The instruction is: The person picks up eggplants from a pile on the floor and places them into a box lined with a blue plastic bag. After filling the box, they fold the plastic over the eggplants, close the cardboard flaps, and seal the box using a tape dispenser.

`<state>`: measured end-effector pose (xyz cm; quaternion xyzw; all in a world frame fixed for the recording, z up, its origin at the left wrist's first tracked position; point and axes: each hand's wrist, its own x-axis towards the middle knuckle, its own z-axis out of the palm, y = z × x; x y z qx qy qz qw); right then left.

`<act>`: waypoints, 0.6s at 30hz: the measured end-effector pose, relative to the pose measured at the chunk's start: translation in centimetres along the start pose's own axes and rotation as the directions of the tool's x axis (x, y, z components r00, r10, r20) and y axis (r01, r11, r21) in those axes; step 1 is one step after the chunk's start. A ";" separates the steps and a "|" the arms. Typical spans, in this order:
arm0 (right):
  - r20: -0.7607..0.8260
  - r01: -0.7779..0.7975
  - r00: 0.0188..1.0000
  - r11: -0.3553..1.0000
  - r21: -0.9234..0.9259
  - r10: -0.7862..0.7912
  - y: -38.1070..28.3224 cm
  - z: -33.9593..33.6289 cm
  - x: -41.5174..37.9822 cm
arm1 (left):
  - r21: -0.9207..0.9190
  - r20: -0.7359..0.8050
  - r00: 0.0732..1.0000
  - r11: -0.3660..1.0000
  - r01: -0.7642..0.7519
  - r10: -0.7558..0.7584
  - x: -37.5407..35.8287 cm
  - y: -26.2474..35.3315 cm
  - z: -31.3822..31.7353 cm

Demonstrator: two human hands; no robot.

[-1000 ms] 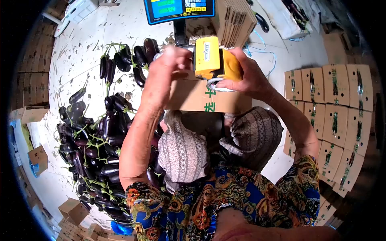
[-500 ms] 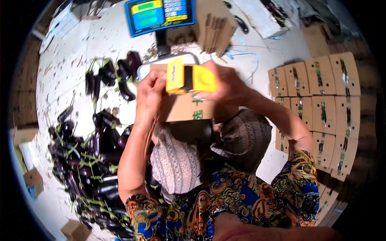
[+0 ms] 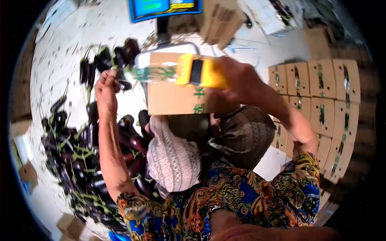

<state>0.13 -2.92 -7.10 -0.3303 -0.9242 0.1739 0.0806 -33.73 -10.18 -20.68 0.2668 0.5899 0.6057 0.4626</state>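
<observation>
A cardboard box (image 3: 175, 100) with green print rests in front of me, over the platform of a scale (image 3: 144, 61). My right hand (image 3: 243, 80) is closed around a yellow tape dispenser (image 3: 219, 75) on the box's top. From the dispenser, a strip of clear packing tape (image 3: 163, 72) runs left across the box and past its left edge. My left hand (image 3: 106, 88), fingers pinched, is at the strip's free end, off the box and close to some eggplants (image 3: 102, 59).
A large heap of eggplants (image 3: 92, 176) with green stems lies to the left. Taped cardboard boxes (image 3: 321, 102) are stacked at right. The scale's blue display (image 3: 150, 10) stands ahead, beside folded cardboard (image 3: 223, 24). Cloth-covered knees (image 3: 175, 160) are below the box.
My left hand has moved left, off the box, drawing tape out from the dispenser. The dispenser and my right hand have shifted slightly right. The view has tilted down a little.
</observation>
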 end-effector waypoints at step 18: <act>0.152 -0.099 0.982 0.989 -0.114 0.116 -1.8 0.2 1.5 | -0.093 -0.112 0.994 0.995 -0.024 0.013 1.2 -6.6 -4.0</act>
